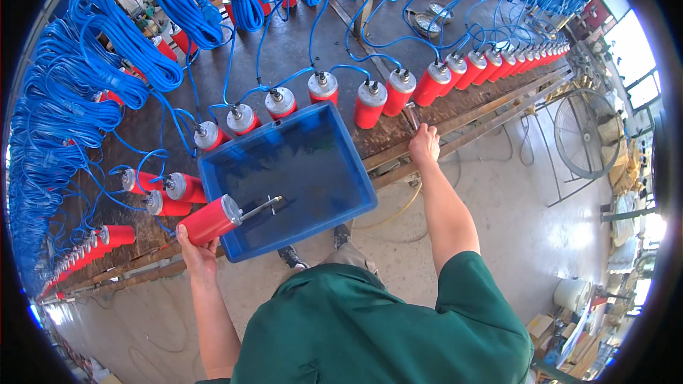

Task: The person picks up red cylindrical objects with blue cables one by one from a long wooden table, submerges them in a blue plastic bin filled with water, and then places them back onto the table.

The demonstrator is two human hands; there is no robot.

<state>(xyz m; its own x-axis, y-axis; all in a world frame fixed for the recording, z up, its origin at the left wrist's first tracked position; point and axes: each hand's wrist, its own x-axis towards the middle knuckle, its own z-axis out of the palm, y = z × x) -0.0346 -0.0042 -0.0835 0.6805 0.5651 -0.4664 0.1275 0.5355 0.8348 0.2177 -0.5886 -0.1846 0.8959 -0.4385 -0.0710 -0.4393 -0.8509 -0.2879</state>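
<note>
My left hand is closed around the lower end of a red cylindrical motor. The motor is tilted, with its silver end cap and a thin metal shaft pointing right over a blue plastic tray; a small crosspiece sits near the shaft's tip. Further right, my right hand is closed on a slim metal hand tool at the front edge of the workbench. The tool's exact kind is too small to make out. The tray sits at the bench edge, its bottom dark and wet-looking.
Red motors with blue cables stand in a row behind the tray and to its right. Several more lie on the left. Coiled blue cables crowd the bench's back and left. A large fan stands on the floor at right.
</note>
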